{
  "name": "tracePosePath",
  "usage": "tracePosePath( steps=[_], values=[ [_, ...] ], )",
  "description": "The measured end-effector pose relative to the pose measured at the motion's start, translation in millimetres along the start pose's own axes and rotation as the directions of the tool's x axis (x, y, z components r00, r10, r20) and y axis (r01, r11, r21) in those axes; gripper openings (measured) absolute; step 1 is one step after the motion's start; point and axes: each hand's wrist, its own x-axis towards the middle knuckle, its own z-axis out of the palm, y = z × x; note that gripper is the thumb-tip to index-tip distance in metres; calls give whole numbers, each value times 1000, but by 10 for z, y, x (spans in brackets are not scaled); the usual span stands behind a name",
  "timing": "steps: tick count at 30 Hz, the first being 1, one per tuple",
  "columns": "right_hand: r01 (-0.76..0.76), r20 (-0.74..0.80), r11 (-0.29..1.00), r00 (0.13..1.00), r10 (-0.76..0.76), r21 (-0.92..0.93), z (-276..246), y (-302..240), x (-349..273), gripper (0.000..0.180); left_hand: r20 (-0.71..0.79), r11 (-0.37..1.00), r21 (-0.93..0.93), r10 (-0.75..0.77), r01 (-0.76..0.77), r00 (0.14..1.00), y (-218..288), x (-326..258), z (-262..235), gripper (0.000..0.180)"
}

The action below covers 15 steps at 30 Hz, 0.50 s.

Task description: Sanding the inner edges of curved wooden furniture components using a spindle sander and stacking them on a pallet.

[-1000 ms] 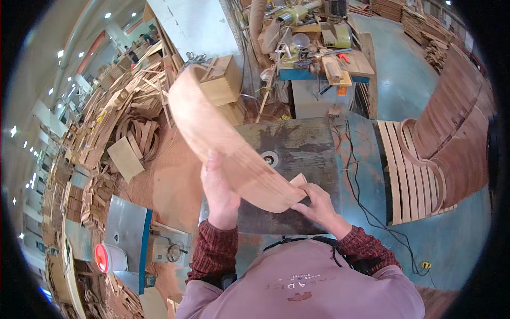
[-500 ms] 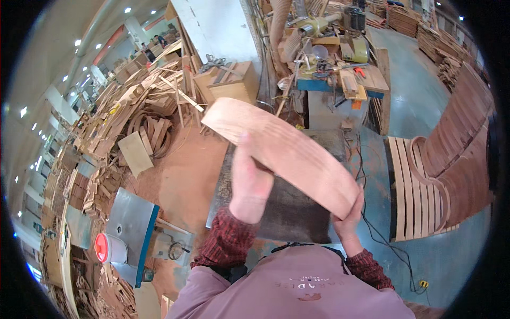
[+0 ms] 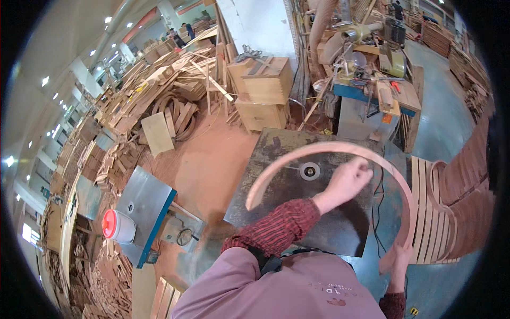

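A curved wooden band [image 3: 319, 149], pale and bent into a wide arc, is held up on edge over a dark metal machine table [image 3: 287, 212]. My right hand [image 3: 399, 259] grips its lower right end. Inside the arc is my left hand [image 3: 350, 179], its fingers curled closed, close to the band's inner face. Whether those fingers touch the wood or enclose something small cannot be made out. A round fitting with a dark centre [image 3: 309, 171] is set in the tabletop, left of my left hand.
Curved brown wooden panels [image 3: 462, 186] and a slatted pale rack [image 3: 425, 212] stand at right. A tool bench [image 3: 366, 95] is behind. At left are a metal table [image 3: 141, 207], a red-lidded white bucket [image 3: 121, 227] and heaped wood offcuts [image 3: 164, 74]. Cables [image 3: 378, 212] cross the floor.
The band has turned from showing its broad face to standing as an arc. My left hand has let go of its outer part and moved right, inside the curve; my right hand moved lower right.
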Motion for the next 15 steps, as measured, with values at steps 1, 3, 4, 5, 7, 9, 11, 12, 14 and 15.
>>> tracePosePath(
  steps=[1,3,4,5,7,9,11,12,14,15],
  values=[
    [7,44,993,999,-12,118,-123,116,-66,45,-24,964,218,163,-154,986,-97,-27,58,26],
    [-19,74,995,997,11,98,-417,468,-116,41,-12,808,455,425,-374,905,-378,-92,207,25],
    [-45,52,998,998,46,-35,-573,666,-98,41,-2,745,481,527,-462,850,-472,-115,249,25],
    [-69,63,997,996,67,27,-706,883,-100,38,12,730,474,554,-493,832,-523,-147,251,27],
    [-125,64,981,991,117,148,-1030,1358,-218,34,28,647,586,585,-488,810,-680,-94,237,29],
    [-196,28,976,981,194,92,-1325,1893,-183,34,52,565,715,545,-413,837,-1176,-36,306,37],
    [-250,-92,957,967,239,-144,-2026,2737,-311,34,107,515,775,465,-367,879,-1599,162,442,46],
    [-310,-105,950,945,311,31,-2026,2850,-468,30,102,520,778,447,-351,889,-1823,194,459,49],
    [-402,-107,876,891,441,267,-1180,1712,-647,40,143,571,790,184,-224,972,-1914,220,358,63],
    [-397,-117,909,904,411,124,-1191,1664,-653,45,90,447,853,384,-270,919,-2215,303,446,68]
  ],
)
